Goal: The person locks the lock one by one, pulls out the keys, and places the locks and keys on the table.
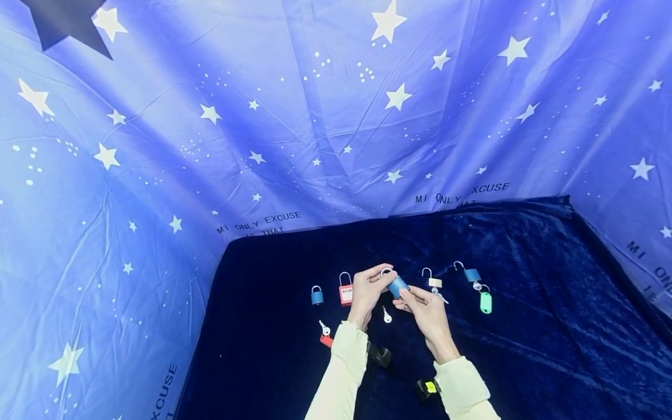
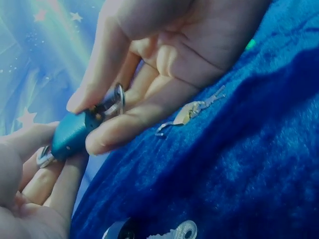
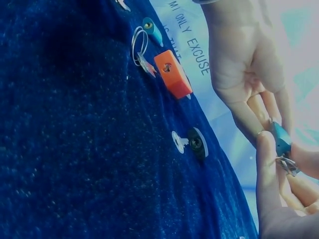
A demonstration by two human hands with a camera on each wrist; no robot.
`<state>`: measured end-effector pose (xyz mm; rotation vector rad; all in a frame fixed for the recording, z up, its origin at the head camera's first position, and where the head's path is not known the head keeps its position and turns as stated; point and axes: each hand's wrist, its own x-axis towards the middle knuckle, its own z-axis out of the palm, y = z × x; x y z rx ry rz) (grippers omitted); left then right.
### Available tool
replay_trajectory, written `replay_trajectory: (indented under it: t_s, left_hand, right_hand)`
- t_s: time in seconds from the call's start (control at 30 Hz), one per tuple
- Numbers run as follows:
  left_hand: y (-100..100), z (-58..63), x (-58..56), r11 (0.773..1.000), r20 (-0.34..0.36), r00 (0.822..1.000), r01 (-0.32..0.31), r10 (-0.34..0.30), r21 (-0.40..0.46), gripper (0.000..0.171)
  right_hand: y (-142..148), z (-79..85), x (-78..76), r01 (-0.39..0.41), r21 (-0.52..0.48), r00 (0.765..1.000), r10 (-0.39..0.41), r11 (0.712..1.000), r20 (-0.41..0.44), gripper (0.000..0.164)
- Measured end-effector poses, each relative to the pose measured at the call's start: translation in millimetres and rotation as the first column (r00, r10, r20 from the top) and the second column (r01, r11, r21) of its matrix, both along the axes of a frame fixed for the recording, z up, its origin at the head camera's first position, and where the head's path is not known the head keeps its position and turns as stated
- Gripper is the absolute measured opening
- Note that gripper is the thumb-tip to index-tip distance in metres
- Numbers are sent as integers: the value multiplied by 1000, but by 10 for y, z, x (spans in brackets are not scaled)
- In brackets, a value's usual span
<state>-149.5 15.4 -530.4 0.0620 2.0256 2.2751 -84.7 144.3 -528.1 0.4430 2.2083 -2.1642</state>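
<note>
red padlock [image 1: 345, 290] left of hands | cream padlock [image 1: 433, 282] right | loose key [image 1: 386, 315] below

Padlock [image 1: 398, 286] between both hands: blue body, silver shackle. Small padlock [image 1: 317, 296] left of centre: blue. Next padlock [image 1: 345, 293]: red, white label. Padlock [image 1: 434, 282] right of centre: cream. Far-right padlock [image 1: 472, 274]: blue; key tag [image 1: 485, 303] below it: mint green. Key [image 1: 325, 335] lower left: red head. Tabletop [image 1: 525, 326] cover: dark navy velvet. Backdrop [image 1: 157, 146]: blue-violet, white stars and dots, dark lettering. Sleeves [image 1: 343, 373]: cream.
</note>
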Motion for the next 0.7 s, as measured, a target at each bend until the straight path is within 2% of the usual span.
replay_trajectory:
  t_s: [0.1, 0.23, 0.47, 0.6, 0.7]
  left_hand:
    - [8, 3, 4, 1000, -21, 1000, 4, -5, -21, 33]
    - [13, -7, 1, 1000, -52, 999, 5, -5, 8, 32]
    - [25, 20, -14, 999, -54, 998, -42, 42, 3, 30]
    - [26, 0, -6, 998, -57, 996, -62, 62, -10, 28]
    - [14, -20, 4, 998, -77, 996, -54, 52, -21, 28]
  right_hand:
    - [11, 3, -4, 2, -3, 1000, -2, 1000, 1, 38]
    - [18, 18, -18, -2, -38, 1000, 1, 999, -20, 38]
    - [-1, 26, -31, -7, -1, 997, 7, 1000, -76, 36]
    - [-12, 23, -18, -11, -1, 997, 11, 1000, -76, 36]
    - [-14, 27, 6, -14, -3, 999, 14, 1000, -52, 35]
